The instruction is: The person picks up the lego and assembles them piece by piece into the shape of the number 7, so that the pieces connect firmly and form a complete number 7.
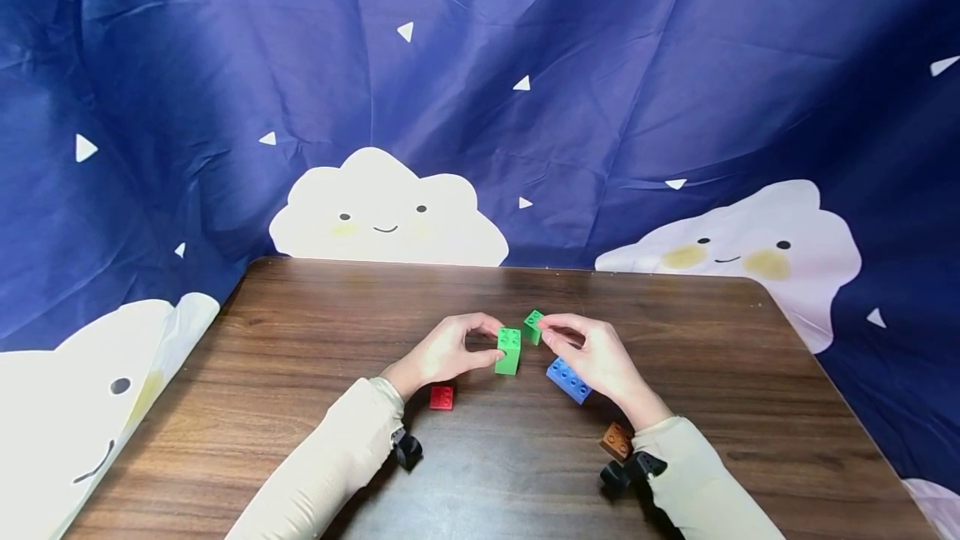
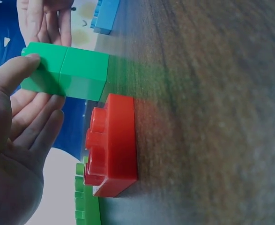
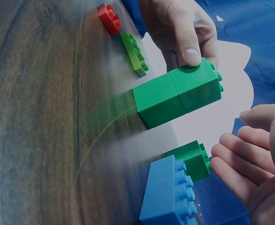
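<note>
My left hand [image 1: 446, 348] pinches a stack of two green bricks [image 1: 507, 354], one on top of the other, upright. In the left wrist view the thumb lies on one side of the green stack [image 2: 64, 70] and the fingers on the other. My right hand [image 1: 596, 352] is beside a smaller green brick [image 1: 533, 326]. In the right wrist view its fingertips are at the studs of that small green brick [image 3: 193, 159], thumb apart; whether they touch cannot be told. A blue brick [image 1: 569, 380] lies just below the right hand.
A red brick [image 1: 442, 397] lies near the left wrist, a brown brick [image 1: 617, 441] by the right wrist. A lime green brick [image 3: 134, 55] appears beside the red one in the right wrist view. Behind the wooden table [image 1: 345, 290] hangs a blue cloth [image 1: 465, 90] with clouds.
</note>
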Demonstrator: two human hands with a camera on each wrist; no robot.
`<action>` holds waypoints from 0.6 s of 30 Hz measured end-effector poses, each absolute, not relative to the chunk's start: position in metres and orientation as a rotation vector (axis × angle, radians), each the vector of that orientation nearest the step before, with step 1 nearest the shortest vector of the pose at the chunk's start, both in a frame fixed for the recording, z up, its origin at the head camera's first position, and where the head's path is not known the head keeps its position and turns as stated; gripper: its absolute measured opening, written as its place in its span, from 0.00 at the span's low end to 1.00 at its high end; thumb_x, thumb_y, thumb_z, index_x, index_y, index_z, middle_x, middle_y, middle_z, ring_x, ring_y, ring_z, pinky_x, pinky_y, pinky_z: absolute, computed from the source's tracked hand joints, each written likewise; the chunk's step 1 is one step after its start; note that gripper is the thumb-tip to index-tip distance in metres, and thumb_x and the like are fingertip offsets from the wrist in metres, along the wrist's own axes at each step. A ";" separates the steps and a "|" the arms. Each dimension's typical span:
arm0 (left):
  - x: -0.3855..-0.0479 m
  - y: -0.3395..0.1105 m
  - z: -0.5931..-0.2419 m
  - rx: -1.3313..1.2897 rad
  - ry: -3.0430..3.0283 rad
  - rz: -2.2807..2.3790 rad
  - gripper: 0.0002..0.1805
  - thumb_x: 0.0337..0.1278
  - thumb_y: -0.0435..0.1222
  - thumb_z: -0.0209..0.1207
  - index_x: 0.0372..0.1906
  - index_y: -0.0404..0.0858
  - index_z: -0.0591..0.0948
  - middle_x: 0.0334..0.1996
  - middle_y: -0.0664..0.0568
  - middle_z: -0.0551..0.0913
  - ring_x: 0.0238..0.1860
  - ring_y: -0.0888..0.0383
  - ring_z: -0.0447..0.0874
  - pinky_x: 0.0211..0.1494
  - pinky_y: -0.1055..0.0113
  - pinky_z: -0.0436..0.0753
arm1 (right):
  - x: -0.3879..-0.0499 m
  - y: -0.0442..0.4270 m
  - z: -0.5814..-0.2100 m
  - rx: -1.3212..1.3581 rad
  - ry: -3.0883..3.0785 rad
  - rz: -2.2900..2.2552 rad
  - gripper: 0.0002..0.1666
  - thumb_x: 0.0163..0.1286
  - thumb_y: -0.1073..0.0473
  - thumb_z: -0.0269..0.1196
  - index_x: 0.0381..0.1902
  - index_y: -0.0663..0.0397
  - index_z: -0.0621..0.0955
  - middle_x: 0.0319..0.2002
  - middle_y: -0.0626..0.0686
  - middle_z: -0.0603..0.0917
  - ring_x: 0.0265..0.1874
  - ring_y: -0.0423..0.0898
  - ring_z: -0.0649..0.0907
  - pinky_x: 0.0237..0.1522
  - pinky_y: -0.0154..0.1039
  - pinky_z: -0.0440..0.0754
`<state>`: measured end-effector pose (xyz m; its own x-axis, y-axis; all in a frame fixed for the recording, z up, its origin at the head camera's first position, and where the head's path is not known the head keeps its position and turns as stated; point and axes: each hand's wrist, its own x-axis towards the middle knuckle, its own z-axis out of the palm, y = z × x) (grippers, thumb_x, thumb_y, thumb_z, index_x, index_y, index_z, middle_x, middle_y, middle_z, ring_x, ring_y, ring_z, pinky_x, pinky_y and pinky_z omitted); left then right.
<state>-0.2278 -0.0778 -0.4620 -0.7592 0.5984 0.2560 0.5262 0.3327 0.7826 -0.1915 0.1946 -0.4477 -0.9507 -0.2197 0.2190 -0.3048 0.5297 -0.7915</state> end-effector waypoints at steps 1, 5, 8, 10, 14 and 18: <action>-0.228 -0.078 -0.462 1.049 2.497 1.420 0.16 0.65 0.34 0.74 0.55 0.36 0.87 0.49 0.47 0.93 0.54 0.48 0.92 0.64 0.53 0.88 | -0.192 0.195 -0.448 0.451 -2.665 1.402 0.16 0.77 0.62 0.69 0.59 0.60 0.88 0.55 0.60 0.92 0.54 0.56 0.92 0.57 0.48 0.91; -0.227 -0.077 -0.461 1.020 2.488 1.419 0.16 0.65 0.34 0.74 0.55 0.36 0.87 0.49 0.47 0.92 0.55 0.50 0.92 0.64 0.54 0.88 | -0.195 0.198 -0.448 0.442 -2.663 1.353 0.16 0.76 0.62 0.69 0.59 0.60 0.88 0.54 0.60 0.92 0.54 0.57 0.92 0.58 0.49 0.91; -0.226 -0.077 -0.461 1.011 2.486 1.424 0.16 0.65 0.34 0.74 0.55 0.37 0.87 0.49 0.47 0.92 0.54 0.50 0.92 0.64 0.54 0.89 | -0.197 0.200 -0.450 0.446 -2.645 1.325 0.16 0.75 0.64 0.70 0.58 0.62 0.88 0.53 0.61 0.92 0.53 0.58 0.92 0.57 0.51 0.91; -0.227 -0.076 -0.462 1.013 2.485 1.429 0.16 0.65 0.34 0.74 0.54 0.36 0.87 0.49 0.47 0.93 0.54 0.50 0.92 0.64 0.54 0.89 | -0.199 0.201 -0.451 0.447 -2.633 1.316 0.16 0.75 0.65 0.70 0.58 0.63 0.88 0.53 0.62 0.92 0.53 0.58 0.92 0.58 0.51 0.90; -0.226 -0.076 -0.462 1.015 2.489 1.432 0.15 0.65 0.34 0.74 0.54 0.36 0.87 0.49 0.47 0.92 0.54 0.51 0.92 0.63 0.54 0.89 | -0.201 0.203 -0.452 0.425 -2.634 1.312 0.18 0.74 0.65 0.71 0.59 0.64 0.87 0.53 0.63 0.92 0.53 0.60 0.92 0.58 0.52 0.90; -0.226 -0.076 -0.462 1.007 2.500 1.415 0.15 0.65 0.34 0.74 0.54 0.36 0.87 0.49 0.47 0.92 0.54 0.50 0.91 0.63 0.55 0.89 | -0.203 0.202 -0.452 0.417 -2.668 1.279 0.21 0.73 0.65 0.71 0.61 0.66 0.86 0.55 0.65 0.91 0.55 0.61 0.91 0.59 0.52 0.89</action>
<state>-0.2262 -0.0756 -0.4618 -0.7769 0.5873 0.2269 0.4968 0.3504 0.7940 -0.2034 0.2024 -0.4519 -0.9497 -0.1821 0.2549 -0.3128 0.5970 -0.7388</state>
